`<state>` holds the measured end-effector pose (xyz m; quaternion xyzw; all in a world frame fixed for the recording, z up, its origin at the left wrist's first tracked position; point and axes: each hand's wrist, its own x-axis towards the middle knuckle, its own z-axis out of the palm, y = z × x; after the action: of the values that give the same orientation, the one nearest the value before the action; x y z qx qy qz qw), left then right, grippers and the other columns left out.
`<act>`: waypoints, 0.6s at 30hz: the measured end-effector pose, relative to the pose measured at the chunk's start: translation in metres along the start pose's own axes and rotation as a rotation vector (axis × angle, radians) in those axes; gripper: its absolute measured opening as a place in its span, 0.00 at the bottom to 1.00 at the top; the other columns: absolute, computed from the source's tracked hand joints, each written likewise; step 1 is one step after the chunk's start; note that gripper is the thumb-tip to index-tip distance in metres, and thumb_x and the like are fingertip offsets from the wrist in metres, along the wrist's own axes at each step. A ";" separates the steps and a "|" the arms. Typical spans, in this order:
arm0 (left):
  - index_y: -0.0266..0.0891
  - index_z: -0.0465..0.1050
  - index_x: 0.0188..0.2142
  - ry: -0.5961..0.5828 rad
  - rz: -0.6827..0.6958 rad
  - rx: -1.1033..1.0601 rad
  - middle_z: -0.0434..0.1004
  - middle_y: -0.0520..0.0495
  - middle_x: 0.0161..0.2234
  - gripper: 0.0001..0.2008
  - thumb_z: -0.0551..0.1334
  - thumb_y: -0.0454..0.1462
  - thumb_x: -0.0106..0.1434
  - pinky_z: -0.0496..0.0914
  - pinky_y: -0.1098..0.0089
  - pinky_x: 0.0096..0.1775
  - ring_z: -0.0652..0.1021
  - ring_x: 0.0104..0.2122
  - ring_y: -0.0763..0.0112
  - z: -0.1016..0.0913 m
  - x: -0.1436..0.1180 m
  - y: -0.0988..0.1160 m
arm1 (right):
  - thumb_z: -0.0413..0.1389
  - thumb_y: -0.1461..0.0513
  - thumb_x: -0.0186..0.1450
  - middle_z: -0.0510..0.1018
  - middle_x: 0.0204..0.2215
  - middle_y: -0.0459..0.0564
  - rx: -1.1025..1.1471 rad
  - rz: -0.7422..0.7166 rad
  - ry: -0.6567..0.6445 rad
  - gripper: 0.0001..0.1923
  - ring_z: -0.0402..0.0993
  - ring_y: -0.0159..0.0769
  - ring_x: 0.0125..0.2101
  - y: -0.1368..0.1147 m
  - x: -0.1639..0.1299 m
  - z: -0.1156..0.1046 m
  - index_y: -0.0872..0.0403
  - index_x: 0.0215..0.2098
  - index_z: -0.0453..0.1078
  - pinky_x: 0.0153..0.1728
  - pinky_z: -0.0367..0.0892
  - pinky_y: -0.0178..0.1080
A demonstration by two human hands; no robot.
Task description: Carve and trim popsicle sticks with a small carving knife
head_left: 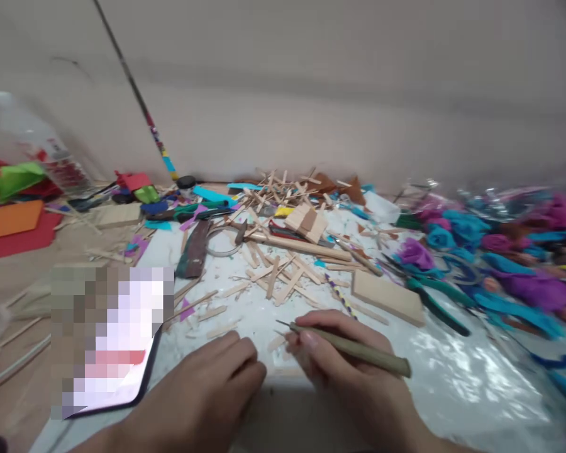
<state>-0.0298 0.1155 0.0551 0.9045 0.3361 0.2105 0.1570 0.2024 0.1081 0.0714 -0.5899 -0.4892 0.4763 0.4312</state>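
The long counter (453, 377), covered with a crinkled clear plastic sheet, ran from the near edge to the pale wall and was littered nearly end to end. Along the right side lay a heap of purple and blue fabric flowers (500, 251), which looked finished, so that part of the craft work seemed to me well along. In the far middle sat a loose pile of flat wooden craft sticks and offcuts (283, 264), many cut short, with a small glued panel of sticks (306, 223) and a plain rectangular wooden block (387, 297) among them; I judged the cutting far from over, given how many whole sticks remained. A pair of green-handled pliers (436, 302) lay just right of the block. A phone with a lit screen (108, 340) rested at the near left.

Nearest of all, the right hand (353, 371) pinched a slim olive-handled pointed craft tool (353, 351), its tip aimed left. The left hand (207, 390) lay knuckles-up, fingers curled down against the counter just beside a short pale stick piece (277, 343); whether it gripped anything I could not tell.
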 end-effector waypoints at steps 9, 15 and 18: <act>0.38 0.76 0.34 -0.049 -0.120 -0.275 0.74 0.48 0.34 0.13 0.55 0.28 0.72 0.63 0.69 0.34 0.72 0.34 0.69 -0.002 0.003 -0.014 | 0.66 0.54 0.61 0.84 0.25 0.41 -0.236 0.002 -0.093 0.04 0.79 0.34 0.25 -0.009 0.001 -0.005 0.43 0.32 0.82 0.26 0.71 0.31; 0.36 0.79 0.37 -0.017 -0.094 -0.329 0.75 0.46 0.36 0.13 0.56 0.28 0.73 0.66 0.68 0.36 0.74 0.35 0.68 -0.004 0.002 -0.014 | 0.64 0.52 0.60 0.84 0.26 0.45 -0.355 0.089 -0.156 0.08 0.79 0.37 0.24 -0.016 0.006 -0.003 0.44 0.28 0.83 0.22 0.70 0.32; 0.35 0.79 0.37 -0.012 -0.080 -0.306 0.76 0.46 0.36 0.13 0.56 0.28 0.72 0.67 0.68 0.37 0.74 0.35 0.68 -0.006 0.004 -0.014 | 0.65 0.53 0.58 0.85 0.26 0.45 -0.364 0.061 -0.141 0.07 0.78 0.37 0.23 -0.016 0.006 -0.001 0.44 0.26 0.82 0.21 0.70 0.31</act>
<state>-0.0380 0.1290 0.0556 0.8572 0.3348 0.2473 0.3031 0.2013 0.1167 0.0862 -0.6379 -0.5780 0.4330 0.2675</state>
